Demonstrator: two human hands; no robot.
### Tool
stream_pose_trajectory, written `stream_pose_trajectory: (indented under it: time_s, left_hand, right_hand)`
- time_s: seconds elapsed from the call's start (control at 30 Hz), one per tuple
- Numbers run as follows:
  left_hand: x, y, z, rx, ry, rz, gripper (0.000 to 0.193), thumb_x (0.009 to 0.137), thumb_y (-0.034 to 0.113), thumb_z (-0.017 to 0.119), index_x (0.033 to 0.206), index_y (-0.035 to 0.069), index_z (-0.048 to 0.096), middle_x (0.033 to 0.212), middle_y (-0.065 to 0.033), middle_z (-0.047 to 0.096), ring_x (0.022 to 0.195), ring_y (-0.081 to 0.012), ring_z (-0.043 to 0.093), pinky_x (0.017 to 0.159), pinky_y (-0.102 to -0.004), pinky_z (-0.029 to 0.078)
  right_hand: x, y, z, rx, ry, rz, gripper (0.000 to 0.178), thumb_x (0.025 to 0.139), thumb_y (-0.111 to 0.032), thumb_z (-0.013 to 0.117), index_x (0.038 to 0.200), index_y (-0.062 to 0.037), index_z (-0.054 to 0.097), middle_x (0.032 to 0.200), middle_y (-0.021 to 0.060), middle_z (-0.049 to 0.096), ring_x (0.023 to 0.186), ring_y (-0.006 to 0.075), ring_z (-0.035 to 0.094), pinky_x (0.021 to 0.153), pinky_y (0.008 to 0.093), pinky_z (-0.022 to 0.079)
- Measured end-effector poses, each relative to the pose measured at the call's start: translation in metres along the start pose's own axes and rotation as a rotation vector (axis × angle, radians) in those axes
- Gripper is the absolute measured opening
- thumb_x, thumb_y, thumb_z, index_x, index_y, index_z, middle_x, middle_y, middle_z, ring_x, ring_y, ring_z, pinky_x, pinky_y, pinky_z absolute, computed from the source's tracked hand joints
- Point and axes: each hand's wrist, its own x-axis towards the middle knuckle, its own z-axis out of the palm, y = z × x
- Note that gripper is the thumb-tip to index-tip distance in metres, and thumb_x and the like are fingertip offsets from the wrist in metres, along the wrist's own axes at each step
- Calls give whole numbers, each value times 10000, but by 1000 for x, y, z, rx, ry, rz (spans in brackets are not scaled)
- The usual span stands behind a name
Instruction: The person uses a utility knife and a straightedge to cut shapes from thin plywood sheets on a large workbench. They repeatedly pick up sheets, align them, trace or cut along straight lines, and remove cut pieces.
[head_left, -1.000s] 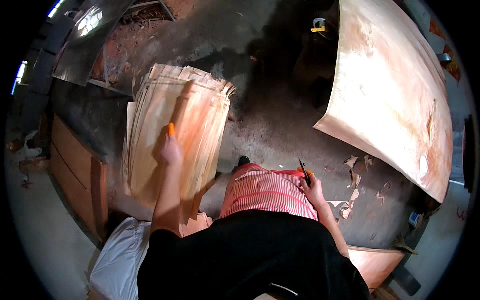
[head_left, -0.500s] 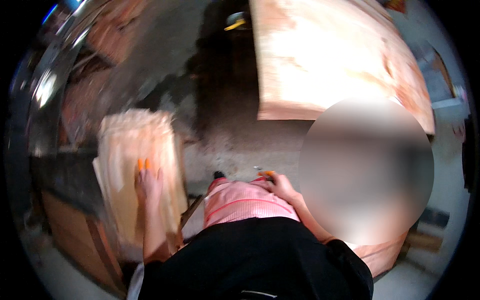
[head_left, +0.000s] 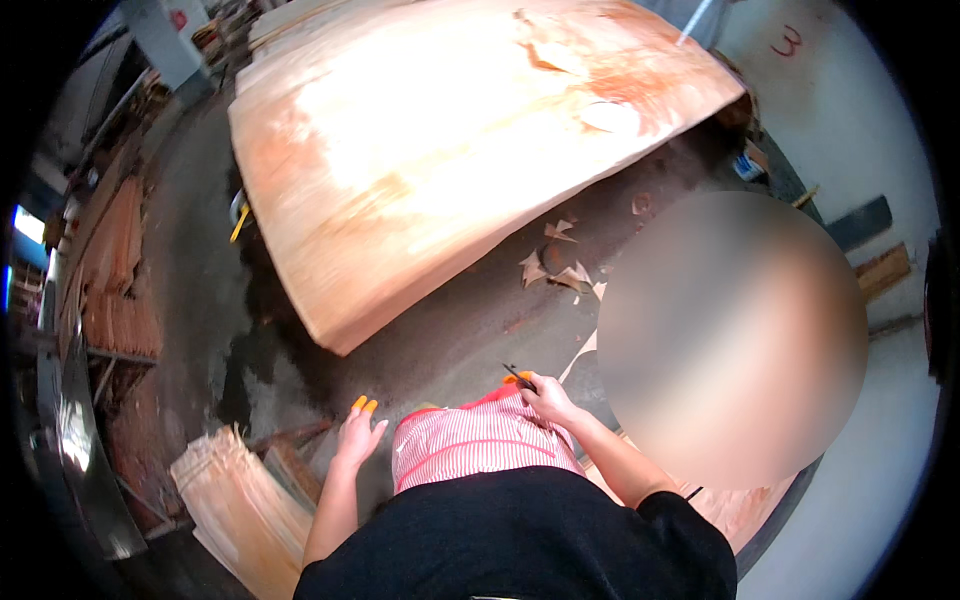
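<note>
Right hand: the right hand (head_left: 549, 398), in front of the striped apron (head_left: 480, 440), has its fingers curled around a slim dark tool (head_left: 512, 373); the tip juts out past the fingers, toward the near edge of the large veneer sheet.
Dark tool: looks light and stiff, probably hard to the touch; best held by the end inside the fist, clear of the thin tip — whether that tip is sharp I cannot tell.
Left hand: the left hand (head_left: 358, 434) is empty, fingers apart, orange covers (head_left: 366, 404) on two fingertips; it hangs beside the apron, nearer the veneer stack.
Large veneer sheet: the large veneer sheet (head_left: 330, 230) lies ahead, its near corner beyond the left hand and its near edge bending down. Likely light for its breadth, floppy, and prone to split along the grain; two well-spaced holds on one edge would suit it.
Veneer stack: the veneer stack (head_left: 245, 505) lies at lower left, far end ragged — likely heavy together, brittle at that edge.
Floor: torn scraps (head_left: 568, 275) lie off the large sheet's near edge.
</note>
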Motion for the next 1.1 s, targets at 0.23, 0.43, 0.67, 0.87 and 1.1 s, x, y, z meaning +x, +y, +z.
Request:
stream_pose_trajectory:
  time_s: [0.23, 0.43, 0.67, 0.87, 1.1]
  left_hand:
    - [144, 104, 16, 141, -183, 260, 435, 761, 308, 557, 1103, 44, 502, 1169, -173, 453, 1052, -288, 470, 865, -357, 402]
    - [288, 213, 50, 126, -210, 522, 393, 767, 301, 551, 1072, 54, 528, 1141, -149, 487, 1012, -280, 499, 838, -359, 420]
    - [439, 395, 63, 83, -353, 745, 357, 776, 304, 536, 1044, 69, 548, 995, -128, 567, 915, -265, 545, 777, -347, 443]
    - [531, 504, 45, 85, -372, 926, 336, 769, 295, 538, 1009, 59, 555, 922, -134, 576, 839, -284, 556, 711, -372, 455]
    - [604, 540, 42, -70, -352, 704, 315, 776, 266, 539, 1023, 72, 564, 943, -153, 580, 871, -305, 550, 740, -372, 444]
  right_hand:
    - [7, 61, -87, 387, 282, 118, 204, 826, -85, 494, 1010, -36, 565, 610, -15, 481, 557, 57, 432, 526, 209, 366]
    - [38, 118, -176, 359, 479, 245, 188, 828, -132, 506, 985, -60, 579, 604, -16, 517, 557, 53, 451, 523, 215, 377]
    - [92, 141, -318, 430, 603, 346, 137, 807, -127, 553, 892, -21, 570, 647, -37, 529, 594, 34, 446, 536, 196, 369]
    - [163, 179, -414, 478, 809, 315, 146, 766, -132, 606, 827, -10, 553, 654, -7, 550, 596, 54, 487, 541, 203, 385]
    - [270, 166, -607, 610, 1007, 118, 131, 779, -182, 585, 814, -57, 566, 577, -64, 455, 458, 25, 385, 409, 193, 299]
